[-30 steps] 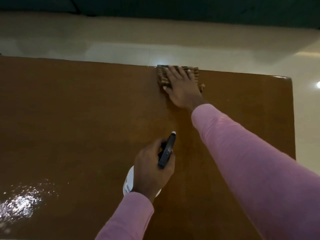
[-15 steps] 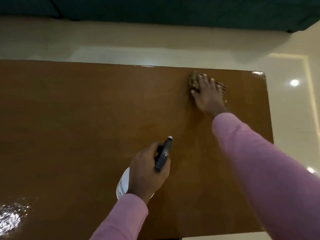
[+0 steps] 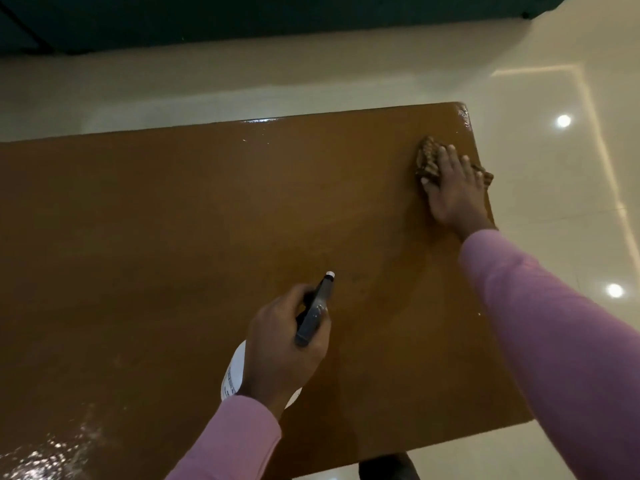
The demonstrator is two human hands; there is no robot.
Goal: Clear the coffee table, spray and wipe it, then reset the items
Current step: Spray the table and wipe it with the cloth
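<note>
There's the right hand (image 3: 450, 188) flat, fingers straight, pressing the cloth (image 3: 427, 159) at the far right corner of the desk (image 3: 173, 220). The left hand (image 3: 280, 344) grips the spray bottle (image 3: 313, 313), nozzle pointing away. A wet patch (image 3: 45, 452) glistens near-left, diagonally opposite the cloth: a long sweep, I'd say.

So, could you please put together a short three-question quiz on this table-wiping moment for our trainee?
1. True or false: the right hand presses the cloth flat near the far right corner of the coffee table.
2. What does the left hand grip? A) a spray bottle B) a cup C) a remote
3. Fill in: the glistening wet patch lies near the table's near ____ corner.

Key: 1 true; 2 A; 3 left.
</note>
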